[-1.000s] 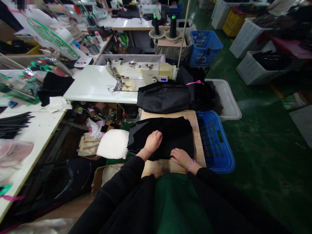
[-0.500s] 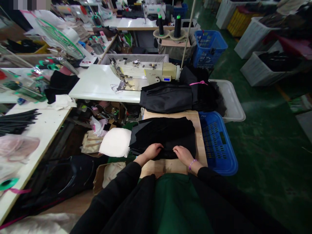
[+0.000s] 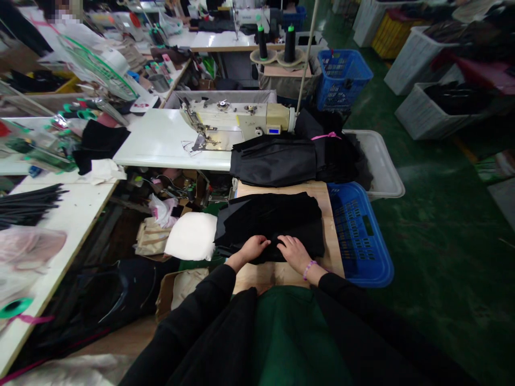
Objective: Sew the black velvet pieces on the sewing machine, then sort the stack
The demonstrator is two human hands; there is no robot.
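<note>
A stack of black fabric pieces (image 3: pixel 277 214) lies on a light wooden board (image 3: pixel 332 225) in front of me, with a dark grey layer showing at its left end. My left hand (image 3: pixel 254 247) is at the near edge of the stack, its fingers closed on the black fabric. To its right, my right hand (image 3: pixel 294 253) rests on the same stack with fingers apart, a beaded bracelet at the wrist. The layers under both hands are partly hidden.
Beyond the board stands a sewing machine (image 3: pixel 241 118) on a white table (image 3: pixel 156 136). Folded dark fabric (image 3: pixel 277 161) and a pink-tied bundle (image 3: pixel 330 145) lie beside it. A blue basket (image 3: pixel 378 257) is at right, a white cushion (image 3: pixel 191 237) at left.
My right hand has shifted left along the near edge, closer to my left hand, and its fingers have spread. My left hand stays at nearly the same spot.
</note>
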